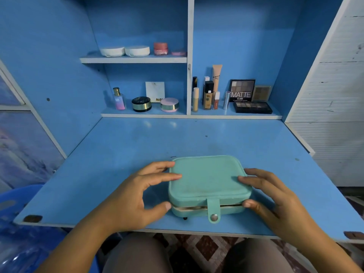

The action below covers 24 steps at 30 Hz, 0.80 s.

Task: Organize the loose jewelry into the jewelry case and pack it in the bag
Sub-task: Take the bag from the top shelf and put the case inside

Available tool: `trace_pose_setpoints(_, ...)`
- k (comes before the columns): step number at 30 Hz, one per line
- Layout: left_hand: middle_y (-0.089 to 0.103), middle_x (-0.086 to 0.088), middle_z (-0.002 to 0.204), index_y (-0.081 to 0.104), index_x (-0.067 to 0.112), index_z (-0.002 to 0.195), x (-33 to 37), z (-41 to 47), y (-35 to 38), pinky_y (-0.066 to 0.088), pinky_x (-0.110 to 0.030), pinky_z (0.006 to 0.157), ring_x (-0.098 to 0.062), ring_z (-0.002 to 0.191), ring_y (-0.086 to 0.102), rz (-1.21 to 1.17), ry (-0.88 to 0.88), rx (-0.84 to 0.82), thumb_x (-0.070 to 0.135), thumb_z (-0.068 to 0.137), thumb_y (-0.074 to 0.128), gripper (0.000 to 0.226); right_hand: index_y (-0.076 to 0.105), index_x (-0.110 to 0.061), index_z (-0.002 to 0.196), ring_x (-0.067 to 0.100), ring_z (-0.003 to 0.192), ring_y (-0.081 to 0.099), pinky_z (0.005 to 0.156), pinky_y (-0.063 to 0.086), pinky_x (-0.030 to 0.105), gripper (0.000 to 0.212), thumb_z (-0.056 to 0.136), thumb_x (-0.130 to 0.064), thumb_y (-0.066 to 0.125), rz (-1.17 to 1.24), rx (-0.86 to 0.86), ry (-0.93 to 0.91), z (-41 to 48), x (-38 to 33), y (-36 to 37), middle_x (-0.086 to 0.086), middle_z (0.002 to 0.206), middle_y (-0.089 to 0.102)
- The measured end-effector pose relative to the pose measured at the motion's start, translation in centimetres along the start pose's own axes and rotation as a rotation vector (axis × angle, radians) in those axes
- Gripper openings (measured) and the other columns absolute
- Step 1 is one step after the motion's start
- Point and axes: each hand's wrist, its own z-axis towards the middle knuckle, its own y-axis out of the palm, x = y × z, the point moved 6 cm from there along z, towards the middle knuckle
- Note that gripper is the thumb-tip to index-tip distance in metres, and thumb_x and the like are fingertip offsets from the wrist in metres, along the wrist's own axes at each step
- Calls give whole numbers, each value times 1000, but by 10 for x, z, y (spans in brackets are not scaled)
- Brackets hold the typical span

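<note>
**While left hand and right hand bracket the jewelry case**

Though the lid is down, a thin gap shows along the front seam of the case. It is teal, a rounded square, lying flat on the blue desk board. Strap tab hangs down the case's front face, metal snap at its end. Fastened or not, cannot tell.

My left hand is at the case's left side. Fingers are spread and nearly straight, index fingertip on the lid's left edge, another fingertip at the lid's far-left corner. Thumb is just beside the near-left corner, contact unclear.

My right hand is at the case's right side, mirrored. Fingers are loose and spread, fingertips on the lid's right edge, thumb touching the seam at the near-right corner. Both hands lie spread against the case, fingers apart, case between them.

Small dark thing sits under the case's near-left edge, too small to tell what.

Behind the case, well apart, a low shelf holds cosmetics. MATTE palette is behind and right of the case, perfume bottle behind and left, round compacts between. My knees show nearer than the case, below the board.
</note>
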Motion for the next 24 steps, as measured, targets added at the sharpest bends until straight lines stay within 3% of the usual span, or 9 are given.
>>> trace_pose_setpoints(3,28,33,149,48,56,131,0,-2,10,30,-21,110,8,139,30,44,8,-1,60,66,80,73,51,-44,128,3,121,49,98,39,15,52,80,-61,60,19,-74,21,0,-1,3,-13,135,44)
trace_pose_setpoints(6,28,34,149,46,59,132,-5,1,14,29,-13,109,10,136,32,36,21,49,68,65,73,73,45,-51,130,2,124,45,99,39,16,61,74,-67,62,31,-131,81,3,3,11,-17,138,38)
trace_pose_setpoints(8,31,34,148,46,58,131,-10,5,14,27,-5,106,11,134,35,45,31,83,66,70,71,67,43,-54,129,1,122,45,100,42,21,58,76,-65,61,40,-132,124,9,7,17,-21,138,36)
trace_pose_setpoints(12,39,31,145,54,47,131,-20,20,11,29,-7,106,9,133,39,91,34,166,48,79,70,54,45,-50,127,1,122,45,103,43,28,59,72,-53,66,31,-128,168,32,9,24,-18,140,35)
trace_pose_setpoints(16,39,27,147,55,39,130,-23,29,12,30,-17,108,7,141,28,178,72,159,34,82,73,51,42,-44,121,-4,137,22,109,27,22,65,66,-71,63,-20,-237,178,52,2,24,-19,153,14)
trace_pose_setpoints(21,36,29,147,56,29,128,-20,32,11,26,-13,104,9,143,19,291,118,105,35,85,71,46,41,-32,119,-14,134,16,107,22,12,90,50,-88,57,-78,-199,155,64,-13,39,-24,142,28)
trace_pose_setpoints(24,39,29,145,57,28,126,-20,34,11,24,-11,107,9,141,22,285,121,100,33,84,73,46,40,-34,136,5,144,5,113,11,21,93,57,-76,65,-208,-164,90,63,-14,51,-18,148,28)
